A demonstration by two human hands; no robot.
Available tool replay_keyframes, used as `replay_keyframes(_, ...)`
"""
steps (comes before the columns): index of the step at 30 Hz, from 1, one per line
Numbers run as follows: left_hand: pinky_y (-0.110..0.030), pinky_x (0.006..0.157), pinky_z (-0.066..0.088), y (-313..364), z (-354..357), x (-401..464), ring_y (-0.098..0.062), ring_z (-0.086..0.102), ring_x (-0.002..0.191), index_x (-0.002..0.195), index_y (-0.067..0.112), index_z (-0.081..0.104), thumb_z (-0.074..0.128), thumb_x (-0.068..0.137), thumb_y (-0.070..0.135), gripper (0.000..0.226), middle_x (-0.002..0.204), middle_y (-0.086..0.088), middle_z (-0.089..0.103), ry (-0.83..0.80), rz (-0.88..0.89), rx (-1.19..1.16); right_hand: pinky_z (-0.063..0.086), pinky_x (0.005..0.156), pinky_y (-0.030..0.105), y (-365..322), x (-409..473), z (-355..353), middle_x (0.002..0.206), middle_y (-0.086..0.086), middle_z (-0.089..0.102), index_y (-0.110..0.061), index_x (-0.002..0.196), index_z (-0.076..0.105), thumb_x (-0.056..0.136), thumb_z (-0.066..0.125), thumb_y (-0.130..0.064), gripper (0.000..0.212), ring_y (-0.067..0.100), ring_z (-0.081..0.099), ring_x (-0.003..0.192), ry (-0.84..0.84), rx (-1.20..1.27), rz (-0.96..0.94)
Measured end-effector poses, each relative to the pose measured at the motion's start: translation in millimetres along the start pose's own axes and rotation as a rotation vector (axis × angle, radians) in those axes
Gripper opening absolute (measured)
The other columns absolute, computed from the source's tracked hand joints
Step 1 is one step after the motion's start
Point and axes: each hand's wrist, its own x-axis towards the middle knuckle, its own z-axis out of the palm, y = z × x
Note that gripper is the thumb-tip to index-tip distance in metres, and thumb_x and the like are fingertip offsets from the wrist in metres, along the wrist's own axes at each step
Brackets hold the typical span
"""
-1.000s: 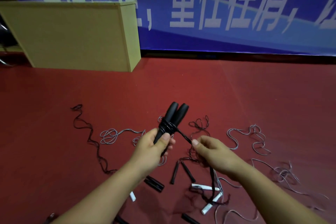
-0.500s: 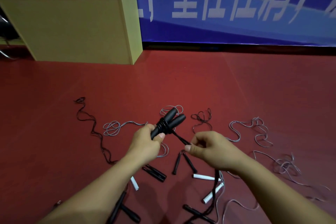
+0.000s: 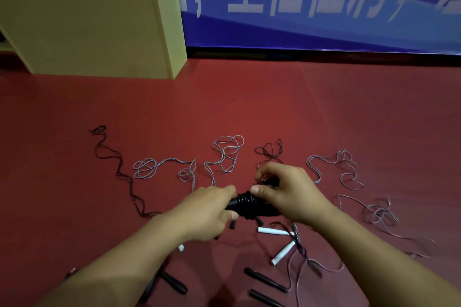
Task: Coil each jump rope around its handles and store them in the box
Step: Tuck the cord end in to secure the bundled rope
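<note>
My left hand grips a pair of black jump rope handles lying roughly level, with black rope coiled in tight turns round their middle. My right hand is curled over the other end of the bundle and pinches the black rope there; its thumb presses on the coils. The loose tail of this rope hangs down under my right wrist. The tan box stands at the far left by the wall.
Several more ropes lie loose on the red floor: grey ones and a black one. White handles and black handles lie near my forearms. A blue banner covers the wall.
The handle bundle swung from pointing up and away to lying level. My right hand moved up onto the bundle, closing the gap, and more rope sits coiled on it.
</note>
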Motion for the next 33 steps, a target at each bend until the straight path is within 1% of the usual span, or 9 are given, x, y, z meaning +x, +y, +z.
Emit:
replay_keyframes(4,-0.038,0.067,0.037,-2.8,-0.5,-2.6,-0.031,0.056,0.091,0.097,0.024,0.041,0.055,0.095,0.035,0.018,0.098,-0.004,0.062,0.002,0.088,-0.045,0.054,0.066,0.025,7.0,4.8,-1.2,0.072,-0.006,0.071,-0.025,0.079,0.064,0.069,0.086,-0.033,0.026,0.009,0.069,0.069,-0.036,0.178,0.175)
replay_keyframes(10,-0.038,0.070,0.042,-8.9,-1.2,-0.2,-0.025,0.053,0.079,0.091,0.024,0.041,0.057,0.094,0.036,0.021,0.081,0.006,0.053,0.002,0.106,-0.146,0.048,0.056,0.024,-0.7,6.4,-8.4,0.060,0.000,0.062,-0.009,0.075,0.061,0.077,0.078,0.000,0.019,0.012,0.058,0.055,-0.058,0.648,0.194)
replay_keyframes(15,-0.039,0.069,0.043,-7.6,1.0,-1.8,-0.026,0.053,0.077,0.094,0.022,0.039,0.055,0.095,0.038,0.023,0.083,0.000,0.056,-0.052,0.088,-0.156,0.046,0.060,0.032,1.7,8.8,-10.6,0.066,0.009,0.062,-0.013,0.075,0.063,0.077,0.078,-0.002,0.019,0.020,0.056,0.062,-0.012,0.705,0.148)
replay_keyframes(18,-0.031,0.060,0.038,-3.2,0.5,-6.7,-0.010,0.050,0.065,0.086,0.025,0.036,0.058,0.094,0.034,0.025,0.073,0.010,0.056,-0.048,0.186,-0.223,0.044,0.052,0.027,2.6,9.6,-6.9,0.064,0.005,0.058,-0.012,0.078,0.064,0.077,0.078,-0.002,0.018,0.018,0.051,0.056,-0.060,0.703,0.210)
replay_keyframes(21,-0.017,0.058,0.037,-2.4,-5.9,-11.5,0.003,0.050,0.060,0.080,0.028,0.040,0.060,0.094,0.024,0.026,0.065,0.024,0.058,-0.062,0.235,-0.392,0.039,0.046,0.021,2.6,10.9,-10.2,0.063,0.003,0.055,-0.009,0.081,0.062,0.076,0.077,-0.005,0.016,0.013,0.047,0.050,-0.116,0.788,0.286)
replay_keyframes(26,-0.027,0.067,0.048,2.4,-13.2,-19.7,-0.018,0.058,0.071,0.093,0.021,0.053,0.056,0.096,0.011,0.011,0.084,0.002,0.066,-0.154,0.355,-0.896,0.035,0.047,0.022,-1.0,7.2,-13.5,0.062,0.002,0.050,-0.015,0.072,0.061,0.076,0.074,-0.027,0.018,0.010,0.044,0.050,-0.313,1.023,0.377)
replay_keyframes(27,-0.029,0.067,0.048,3.0,-14.3,-20.7,-0.019,0.058,0.070,0.098,0.015,0.054,0.055,0.095,0.014,0.004,0.085,0.001,0.066,-0.145,0.372,-0.975,0.032,0.049,0.023,-6.1,6.9,-12.1,0.062,0.003,0.052,-0.018,0.066,0.062,0.080,0.072,-0.034,0.023,0.011,0.045,0.052,-0.351,1.045,0.389)
replay_keyframes(30,-0.030,0.064,0.046,2.9,-15.5,-16.4,-0.015,0.057,0.062,0.110,-0.006,0.049,0.053,0.093,0.019,0.031,0.084,0.002,0.066,-0.045,0.351,-1.070,0.021,0.044,0.021,-13.9,7.4,-1.1,0.060,0.009,0.056,-0.018,0.068,0.065,0.101,0.042,-0.030,0.042,0.011,0.046,0.047,-0.378,0.992,0.384)
replay_keyframes(33,-0.024,0.057,0.045,-1.2,-17.6,-9.7,-0.012,0.055,0.055,0.107,-0.005,0.051,0.055,0.090,0.022,0.032,0.078,0.001,0.066,0.169,0.267,-1.168,0.034,0.047,0.024,-14.3,10.7,13.1,0.065,0.011,0.050,-0.017,0.068,0.061,0.102,0.042,-0.027,0.040,0.016,0.046,0.050,-0.313,0.965,0.416)
